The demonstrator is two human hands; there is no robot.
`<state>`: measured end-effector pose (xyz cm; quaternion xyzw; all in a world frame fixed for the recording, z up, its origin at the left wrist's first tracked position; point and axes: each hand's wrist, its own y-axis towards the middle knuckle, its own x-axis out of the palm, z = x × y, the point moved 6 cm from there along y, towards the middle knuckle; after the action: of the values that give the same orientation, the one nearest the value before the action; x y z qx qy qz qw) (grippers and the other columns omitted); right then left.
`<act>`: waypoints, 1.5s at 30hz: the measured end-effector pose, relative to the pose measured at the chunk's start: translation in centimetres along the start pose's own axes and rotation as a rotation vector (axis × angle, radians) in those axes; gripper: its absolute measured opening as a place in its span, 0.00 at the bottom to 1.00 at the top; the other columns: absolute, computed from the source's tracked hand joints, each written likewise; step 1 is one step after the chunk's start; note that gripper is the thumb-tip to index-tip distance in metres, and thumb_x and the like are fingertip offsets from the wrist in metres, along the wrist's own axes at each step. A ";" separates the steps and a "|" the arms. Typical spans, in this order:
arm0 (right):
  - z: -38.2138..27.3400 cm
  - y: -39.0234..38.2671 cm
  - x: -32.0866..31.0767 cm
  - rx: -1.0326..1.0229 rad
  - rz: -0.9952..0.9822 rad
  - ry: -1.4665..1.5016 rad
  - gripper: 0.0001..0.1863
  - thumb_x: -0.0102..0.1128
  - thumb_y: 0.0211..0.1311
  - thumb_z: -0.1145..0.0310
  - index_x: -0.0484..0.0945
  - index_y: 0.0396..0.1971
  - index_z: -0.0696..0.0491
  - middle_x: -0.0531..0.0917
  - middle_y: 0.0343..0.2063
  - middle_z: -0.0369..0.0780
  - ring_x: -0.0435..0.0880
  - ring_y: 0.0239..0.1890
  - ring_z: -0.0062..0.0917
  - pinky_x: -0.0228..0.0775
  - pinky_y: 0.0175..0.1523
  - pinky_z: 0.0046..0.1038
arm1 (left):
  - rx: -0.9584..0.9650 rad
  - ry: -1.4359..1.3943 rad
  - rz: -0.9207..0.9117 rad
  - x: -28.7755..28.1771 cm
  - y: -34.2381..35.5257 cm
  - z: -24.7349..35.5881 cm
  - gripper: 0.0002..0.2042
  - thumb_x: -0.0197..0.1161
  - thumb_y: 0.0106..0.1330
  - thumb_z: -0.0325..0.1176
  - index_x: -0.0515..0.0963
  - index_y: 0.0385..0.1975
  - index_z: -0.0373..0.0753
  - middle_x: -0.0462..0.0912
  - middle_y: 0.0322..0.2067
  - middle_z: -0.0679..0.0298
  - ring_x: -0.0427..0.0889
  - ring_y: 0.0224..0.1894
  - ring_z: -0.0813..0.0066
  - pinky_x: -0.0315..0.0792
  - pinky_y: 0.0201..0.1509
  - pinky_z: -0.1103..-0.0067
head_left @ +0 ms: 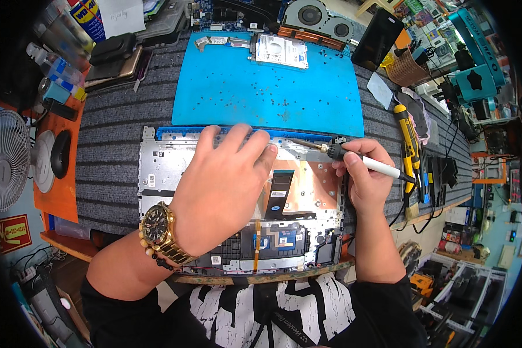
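An opened laptop chassis (162, 159) lies inside-up in front of me, with a blue strip (180, 132) along its far edge. My left hand (223, 174) rests palm down across the chassis, its fingers spread and their tips at the blue strip. In my right hand (366, 174) is a soldering iron (383, 168) with a white handle, a black collar and a metal tip. The tip points left along the strip, close to the left fingertips; whether it touches cannot be told. A copper-coloured plate (322, 188) and a black ribbon piece (279, 194) show beside my left hand.
Beyond the chassis, a blue mat (232, 95) carries scattered small screws and a hard drive (281, 52). Behind it are a circuit board (211, 23) and a cooling fan (308, 14). A black phone (378, 37) and yellow-handled tool (409, 136) lie right; a white fan (7, 159) stands left.
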<state>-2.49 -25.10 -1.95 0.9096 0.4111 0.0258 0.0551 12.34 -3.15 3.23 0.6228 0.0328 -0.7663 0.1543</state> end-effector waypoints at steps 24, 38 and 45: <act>0.0 -0.1 0.5 -0.020 -0.062 -0.109 0.07 0.74 0.75 0.77 0.87 0.47 0.63 0.93 0.32 0.40 0.90 0.31 0.17 0.80 0.36 0.20 | -0.003 0.014 -0.012 -0.1 0.0 0.0 0.21 0.68 0.68 0.28 0.89 0.61 0.35 0.84 0.61 0.60 0.79 0.69 0.58 0.70 0.75 0.54; 0.0 0.0 0.5 -0.023 -0.060 -0.100 0.07 0.73 0.75 0.77 0.87 0.47 0.64 0.93 0.31 0.41 0.90 0.30 0.17 0.81 0.36 0.20 | -0.004 0.021 -0.011 -0.2 0.0 0.1 0.21 0.67 0.68 0.27 0.89 0.61 0.35 0.84 0.60 0.60 0.80 0.69 0.59 0.70 0.75 0.55; 0.1 -0.1 0.3 -0.032 -0.035 -0.090 0.06 0.73 0.75 0.77 0.87 0.46 0.64 0.93 0.31 0.41 0.90 0.30 0.18 0.81 0.36 0.21 | -0.008 0.024 -0.017 -0.2 0.0 0.1 0.21 0.67 0.68 0.28 0.89 0.61 0.35 0.84 0.61 0.60 0.79 0.69 0.59 0.70 0.75 0.55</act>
<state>-2.31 -24.81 -2.04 0.9015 0.4237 -0.0097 0.0884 12.26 -3.10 3.41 0.6311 0.0429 -0.7599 0.1499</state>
